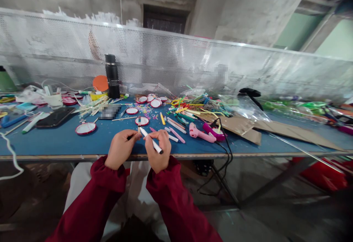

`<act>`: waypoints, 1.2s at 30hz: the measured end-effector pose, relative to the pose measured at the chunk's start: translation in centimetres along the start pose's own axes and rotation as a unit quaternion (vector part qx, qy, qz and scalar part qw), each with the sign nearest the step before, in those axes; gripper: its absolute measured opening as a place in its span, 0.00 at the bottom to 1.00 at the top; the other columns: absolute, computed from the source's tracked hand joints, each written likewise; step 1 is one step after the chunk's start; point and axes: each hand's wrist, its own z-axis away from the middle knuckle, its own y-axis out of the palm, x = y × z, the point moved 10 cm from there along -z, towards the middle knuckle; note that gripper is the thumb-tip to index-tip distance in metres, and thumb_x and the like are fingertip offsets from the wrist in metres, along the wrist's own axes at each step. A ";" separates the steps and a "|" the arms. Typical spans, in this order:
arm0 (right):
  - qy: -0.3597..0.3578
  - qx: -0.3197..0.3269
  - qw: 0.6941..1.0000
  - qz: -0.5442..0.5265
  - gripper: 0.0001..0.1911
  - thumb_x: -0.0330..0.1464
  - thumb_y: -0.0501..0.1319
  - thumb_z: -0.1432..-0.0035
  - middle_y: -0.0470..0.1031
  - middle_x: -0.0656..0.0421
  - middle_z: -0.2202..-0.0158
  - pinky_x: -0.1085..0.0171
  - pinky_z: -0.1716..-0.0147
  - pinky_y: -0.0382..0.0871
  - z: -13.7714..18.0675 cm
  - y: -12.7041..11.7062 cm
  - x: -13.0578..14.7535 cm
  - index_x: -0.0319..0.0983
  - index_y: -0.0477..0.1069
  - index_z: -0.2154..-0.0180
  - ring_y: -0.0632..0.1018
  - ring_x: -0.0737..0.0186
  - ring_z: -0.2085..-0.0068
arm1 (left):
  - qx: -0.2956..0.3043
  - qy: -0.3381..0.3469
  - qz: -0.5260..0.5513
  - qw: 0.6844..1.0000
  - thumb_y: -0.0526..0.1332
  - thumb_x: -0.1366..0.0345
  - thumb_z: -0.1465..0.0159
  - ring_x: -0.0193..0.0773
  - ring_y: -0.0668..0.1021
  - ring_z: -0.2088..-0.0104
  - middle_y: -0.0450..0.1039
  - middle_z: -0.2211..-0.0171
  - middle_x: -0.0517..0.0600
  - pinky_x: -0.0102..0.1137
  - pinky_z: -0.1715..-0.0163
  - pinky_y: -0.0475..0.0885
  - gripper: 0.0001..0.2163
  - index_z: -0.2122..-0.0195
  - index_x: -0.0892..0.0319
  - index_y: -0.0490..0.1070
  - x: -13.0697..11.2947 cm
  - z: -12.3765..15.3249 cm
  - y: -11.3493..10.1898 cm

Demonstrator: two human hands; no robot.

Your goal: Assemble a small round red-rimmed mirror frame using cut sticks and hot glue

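I pinch the white marker [157, 146] in the right hand [162, 153]; its far end lies just beside the small strip [139, 122] pinched in the left hand [120, 147].

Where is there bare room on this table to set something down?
The blue tabletop is bare front-left, between the flat black phone, the round red-rimmed white disc and its front edge. A narrower patch lies before the pink gun-shaped tool, right of the right hand. The back middle is crowded with tangled multicoloured strips.
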 end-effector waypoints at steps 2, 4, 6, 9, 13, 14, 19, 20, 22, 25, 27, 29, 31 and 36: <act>0.000 0.006 1.000 0.000 0.06 0.29 0.60 0.40 0.75 0.61 0.73 0.53 0.52 0.68 0.0 0.1 0.1 0.42 0.69 0.70 0.75 0.60 0.66 | 0.000 0.004 -0.002 1.000 0.59 0.55 0.36 0.41 0.78 0.64 0.82 0.67 0.48 0.31 0.63 0.68 0.13 0.68 0.56 0.80 0.0 0.0 0.0; 0.001 0.010 1.000 0.000 0.06 0.29 0.59 0.40 0.75 0.61 0.73 0.53 0.51 0.68 -0.1 0.2 0.2 0.42 0.69 0.70 0.75 0.60 0.66 | -0.001 0.006 -0.003 1.000 0.59 0.54 0.36 0.41 0.78 0.64 0.82 0.67 0.48 0.31 0.63 0.68 0.14 0.68 0.56 0.81 -0.1 0.0 0.0; 0.000 0.014 1.000 0.000 0.06 0.29 0.59 0.40 0.75 0.61 0.72 0.53 0.51 0.68 -0.1 0.3 0.3 0.42 0.69 0.70 0.75 0.60 0.66 | 0.001 0.005 -0.004 1.000 0.59 0.53 0.36 0.41 0.78 0.64 0.82 0.66 0.48 0.30 0.63 0.68 0.15 0.67 0.56 0.81 -0.1 0.0 0.0; -0.003 0.021 1.000 0.000 0.06 0.29 0.59 0.40 0.75 0.61 0.72 0.52 0.50 0.67 -0.1 0.4 0.2 0.42 0.70 0.70 0.75 0.59 0.65 | 0.001 0.000 -0.004 1.000 0.59 0.53 0.36 0.40 0.78 0.64 0.81 0.66 0.48 0.30 0.63 0.67 0.15 0.67 0.56 0.81 -0.1 0.0 0.0; 0.001 0.010 1.000 0.005 0.06 0.29 0.60 0.40 0.76 0.61 0.72 0.53 0.50 0.67 0.0 0.3 0.0 0.42 0.69 0.70 0.75 0.59 0.64 | 0.002 -0.005 -0.004 1.000 0.59 0.53 0.36 0.41 0.78 0.64 0.81 0.66 0.48 0.30 0.64 0.67 0.15 0.67 0.56 0.81 0.0 0.0 0.0; 0.002 0.005 1.000 0.006 0.06 0.29 0.60 0.40 0.76 0.61 0.72 0.53 0.50 0.67 0.0 0.2 -0.1 0.42 0.69 0.70 0.75 0.59 0.64 | 0.003 -0.004 -0.005 1.000 0.59 0.54 0.36 0.41 0.78 0.64 0.81 0.67 0.48 0.30 0.64 0.67 0.15 0.67 0.56 0.81 0.0 0.0 0.1; 0.001 0.006 1.000 0.001 0.06 0.29 0.59 0.40 0.75 0.61 0.72 0.53 0.51 0.68 -0.1 0.2 0.1 0.42 0.68 0.70 0.75 0.59 0.65 | 0.003 -0.002 -0.003 1.000 0.59 0.55 0.36 0.41 0.78 0.64 0.81 0.66 0.48 0.30 0.63 0.67 0.14 0.67 0.56 0.81 0.1 0.0 0.1; -0.001 0.008 1.000 0.000 0.06 0.29 0.59 0.40 0.75 0.61 0.72 0.53 0.51 0.68 -0.1 0.2 0.2 0.42 0.69 0.70 0.75 0.59 0.65 | 0.003 -0.002 -0.001 1.000 0.59 0.54 0.36 0.41 0.78 0.64 0.81 0.66 0.48 0.30 0.63 0.67 0.14 0.67 0.56 0.81 0.1 0.0 0.1; -0.002 0.009 1.000 0.001 0.06 0.29 0.60 0.40 0.76 0.61 0.72 0.53 0.51 0.67 -0.1 0.3 0.2 0.42 0.69 0.70 0.76 0.59 0.64 | 0.004 -0.003 0.000 1.000 0.59 0.52 0.36 0.41 0.78 0.64 0.81 0.66 0.49 0.31 0.63 0.67 0.15 0.68 0.56 0.81 0.1 0.0 0.1; 0.000 0.009 1.000 0.002 0.05 0.29 0.60 0.40 0.76 0.60 0.71 0.53 0.50 0.67 -0.1 0.3 0.1 0.42 0.69 0.70 0.76 0.58 0.63 | 0.003 0.000 -0.001 1.000 0.59 0.53 0.36 0.41 0.78 0.64 0.81 0.67 0.48 0.30 0.64 0.67 0.15 0.68 0.56 0.81 0.0 0.0 0.1; 0.003 0.010 1.000 0.004 0.05 0.30 0.60 0.40 0.76 0.60 0.71 0.53 0.50 0.67 -0.1 0.3 0.0 0.42 0.69 0.70 0.76 0.58 0.63 | 0.002 0.003 -0.003 1.000 0.59 0.53 0.36 0.41 0.77 0.65 0.81 0.68 0.48 0.30 0.65 0.67 0.15 0.69 0.56 0.80 0.0 0.0 0.1; 0.006 0.010 1.000 0.006 0.05 0.30 0.60 0.40 0.76 0.60 0.71 0.53 0.50 0.67 -0.1 0.4 -0.1 0.42 0.69 0.70 0.76 0.58 0.62 | 0.002 0.005 -0.004 1.000 0.59 0.53 0.36 0.41 0.77 0.66 0.81 0.68 0.48 0.30 0.65 0.67 0.15 0.69 0.57 0.80 0.0 0.0 0.1; 0.004 0.011 1.000 0.005 0.06 0.30 0.60 0.40 0.76 0.60 0.71 0.53 0.50 0.67 0.0 0.4 -0.1 0.42 0.69 0.70 0.76 0.58 0.63 | 0.001 0.005 -0.005 1.000 0.59 0.53 0.36 0.41 0.78 0.65 0.81 0.68 0.48 0.30 0.65 0.67 0.15 0.69 0.57 0.80 0.0 -0.1 0.1; -0.002 0.007 1.000 -0.001 0.06 0.29 0.60 0.41 0.76 0.61 0.72 0.52 0.50 0.67 0.0 0.3 -0.1 0.42 0.68 0.71 0.76 0.58 0.63 | 0.002 0.006 -0.006 1.000 0.59 0.52 0.36 0.41 0.78 0.64 0.81 0.67 0.48 0.30 0.64 0.67 0.16 0.68 0.57 0.80 -0.1 0.0 0.1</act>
